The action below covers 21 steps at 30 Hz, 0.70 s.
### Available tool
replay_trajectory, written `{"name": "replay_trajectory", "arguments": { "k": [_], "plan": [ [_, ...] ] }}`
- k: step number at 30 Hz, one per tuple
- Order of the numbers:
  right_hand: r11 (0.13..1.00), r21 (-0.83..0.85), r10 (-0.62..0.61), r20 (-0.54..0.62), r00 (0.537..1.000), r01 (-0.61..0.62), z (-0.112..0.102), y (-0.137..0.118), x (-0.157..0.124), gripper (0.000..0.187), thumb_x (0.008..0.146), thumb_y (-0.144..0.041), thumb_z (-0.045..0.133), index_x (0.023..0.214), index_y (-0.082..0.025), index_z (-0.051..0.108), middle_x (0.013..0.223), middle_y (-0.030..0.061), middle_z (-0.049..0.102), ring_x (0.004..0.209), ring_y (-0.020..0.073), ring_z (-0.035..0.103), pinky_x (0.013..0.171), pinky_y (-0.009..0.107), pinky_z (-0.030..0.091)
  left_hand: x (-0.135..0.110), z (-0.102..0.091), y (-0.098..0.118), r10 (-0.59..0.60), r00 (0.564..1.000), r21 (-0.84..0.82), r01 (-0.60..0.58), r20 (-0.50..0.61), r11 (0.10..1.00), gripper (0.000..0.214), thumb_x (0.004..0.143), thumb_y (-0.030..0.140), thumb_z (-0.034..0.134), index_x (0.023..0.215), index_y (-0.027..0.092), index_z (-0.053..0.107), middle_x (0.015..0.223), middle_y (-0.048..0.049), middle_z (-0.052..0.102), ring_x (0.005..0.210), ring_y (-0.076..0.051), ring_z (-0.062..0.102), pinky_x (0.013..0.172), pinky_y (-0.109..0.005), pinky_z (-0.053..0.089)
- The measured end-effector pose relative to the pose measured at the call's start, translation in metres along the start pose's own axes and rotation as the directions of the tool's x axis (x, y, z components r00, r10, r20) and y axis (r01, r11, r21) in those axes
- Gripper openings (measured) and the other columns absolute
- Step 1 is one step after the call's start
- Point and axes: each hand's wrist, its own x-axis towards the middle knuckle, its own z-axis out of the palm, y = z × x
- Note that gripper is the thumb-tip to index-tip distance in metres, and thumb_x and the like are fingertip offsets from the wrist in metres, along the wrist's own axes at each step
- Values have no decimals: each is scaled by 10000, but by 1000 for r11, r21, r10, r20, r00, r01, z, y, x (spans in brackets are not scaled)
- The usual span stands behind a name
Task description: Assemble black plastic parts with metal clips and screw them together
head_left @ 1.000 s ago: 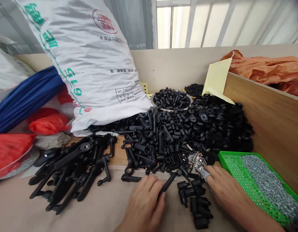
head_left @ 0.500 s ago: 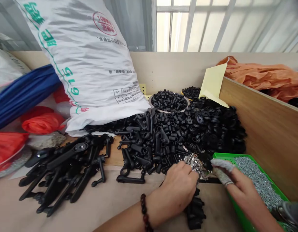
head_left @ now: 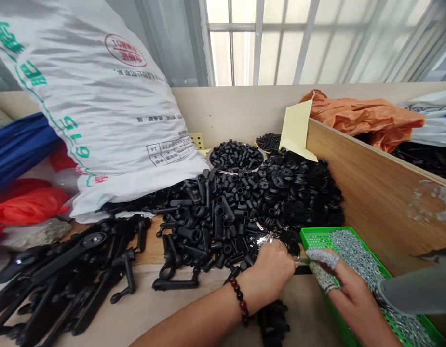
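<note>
My left hand (head_left: 271, 272), with a beaded bracelet on the wrist, is closed at the near edge of a small heap of silver metal pieces (head_left: 268, 237). Its fingertips point away from me, so what they grip is hidden. Fabric covers sit on the thumb and forefinger of my right hand (head_left: 347, 279), which are drawn together beside the green tray (head_left: 309, 232); what is between them is too small to make out. Small silver screw-like parts (head_left: 356, 250) fill much of that tray. Under my left wrist lie dark ribbed parts (head_left: 273, 320).
Black crank handles (head_left: 81, 270) are stacked at left. Heaped black knobs (head_left: 240, 207) and round discs (head_left: 302, 188) cover the middle, before a full bowl (head_left: 237, 155). A white sack (head_left: 125, 106) stands behind; a wooden partition (head_left: 382, 193) and grey cylindrical tool (head_left: 418, 284) bound the right.
The view has swung to the right, so the heaps and sack sit further left. Relative to the metal pieces, my left hand has moved rightward. My right hand remains near the tray's left side.
</note>
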Motion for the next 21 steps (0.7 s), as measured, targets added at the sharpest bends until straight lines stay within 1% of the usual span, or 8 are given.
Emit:
{"name": "replay_trajectory", "arguments": {
  "k": [3, 5, 8, 10, 12, 14, 17, 21],
  "plan": [
    [999, 16, -34, -48, 998, 35, -2, 2, -2, 593, 707, -36, 375, 1260, -224, 477, 1197, 36, 606, 1103, 131, 591, 915, 198, 472, 2, -4, 1, -9, 1000, -7, 9, -29, 1000, 65, 783, 123, 580, 847, 122, 585, 854, -105, 610, 841, -249, 567, 641, -337, 468],
    [997, 79, -7, -60, 998, 11, -4, 2, -3, 607, 711, -39, 378, 1276, -236, 479, 1209, 23, 608, 1115, 131, 585, 946, 213, 455, 11, -4, 5, 11, 999, -9, -11, -46, 1000, 65, 816, 124, 560, 875, 114, 586, 856, -105, 611, 832, -245, 575, 616, -329, 467],
    [986, 143, 97, -73, 993, -86, -6, 0, -3, 525, 724, -83, 410, 1212, -207, 559, 1162, 33, 650, 1061, 169, 623, 916, 247, 491, 30, 3, 13, 58, 998, -8, -58, -22, 998, 89, 833, 112, 562, 753, 121, 600, 741, -86, 616, 703, -223, 592, 527, -308, 440],
    [978, 169, 145, -128, 981, -123, -8, -3, -1, 473, 723, -114, 422, 1154, -189, 603, 1115, 40, 676, 1010, 181, 649, 870, 246, 518, 40, 9, 15, 87, 996, -8, -87, -1, 996, 176, 837, 103, 563, 666, 137, 591, 672, -65, 611, 619, -204, 593, 471, -291, 414],
    [973, 187, 167, -183, 969, -133, -9, -6, 0, 464, 705, -126, 422, 1117, -188, 627, 1090, 33, 688, 988, 180, 657, 838, 234, 530, 45, 12, 13, 117, 993, -2, -117, 3, 993, 198, 837, 91, 562, 649, 145, 591, 673, -58, 624, 593, -196, 602, 430, -274, 391],
    [969, 203, 177, -174, 969, -141, -9, -7, 1, 473, 688, -136, 431, 1112, -186, 634, 1093, 34, 687, 994, 184, 655, 843, 239, 531, 42, 11, 9, 146, 989, 17, -146, -1, 989, 176, 826, 78, 572, 664, 142, 599, 690, -64, 640, 602, -195, 619, 415, -263, 381],
    [961, 217, 197, -108, 974, -171, -9, -5, 0, 487, 673, -142, 442, 1118, -177, 636, 1119, 47, 676, 1013, 197, 649, 862, 265, 531, 33, 4, 1, 187, 982, 41, -187, -4, 982, 156, 818, 87, 585, 672, 140, 601, 661, -66, 644, 607, -203, 636, 426, -266, 399],
    [964, 219, 173, -91, 981, -150, -6, 1, -4, 512, 669, -122, 427, 1139, -178, 623, 1127, 54, 672, 1026, 207, 644, 885, 292, 524, 21, -2, -12, 181, 983, 44, -180, -20, 983, 124, 811, 83, 576, 704, 141, 603, 651, -62, 656, 604, -216, 648, 468, -272, 436]
  ]
}}
